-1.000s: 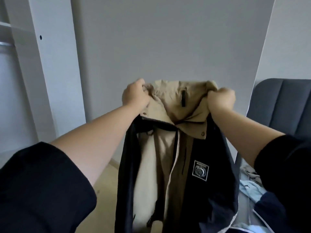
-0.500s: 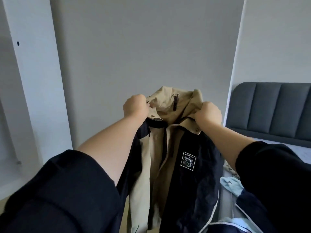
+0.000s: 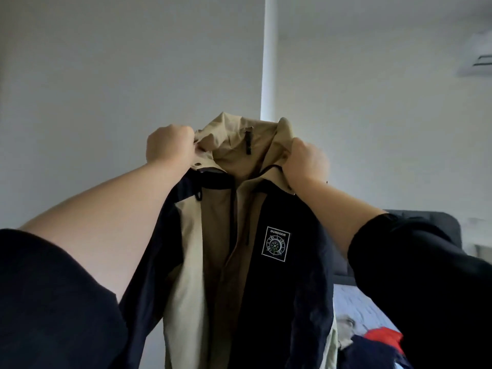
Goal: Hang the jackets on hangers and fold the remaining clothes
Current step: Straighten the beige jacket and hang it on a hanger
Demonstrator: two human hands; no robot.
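- Navy, beige and tan hooded shell jacket (image 3: 279, 302): held up in the air at centre frame, front facing the camera. Long axis vertical; the body hangs straight down from both fists and runs out of the bottom of the frame.
- Key relation: the jacket hangs below and between the hands, and both hands are about equally near. The neck opening sits level between them, which is where a hanger would need to enter. No hanger in view.
- Grey quilted bed (image 3: 351, 302), lower right, behind the jacket. A pile of loose clothes (image 3: 378, 342), red and dark blue among them, lies on it, so folding looks not yet done.
- Tan hood (image 3: 234, 145): bunched and standing up between the fists. Front looks partly open below the collar.
- Left hand (image 3: 167, 146): fisted round the collar edge on its side.
- Right hand (image 3: 306, 161): fisted round the opposite collar edge, slightly lower.
- White-bordered square chest patch (image 3: 276, 244) on the navy panel, reads upright.
- Black zip pull (image 3: 249, 142) hangs on the hood.
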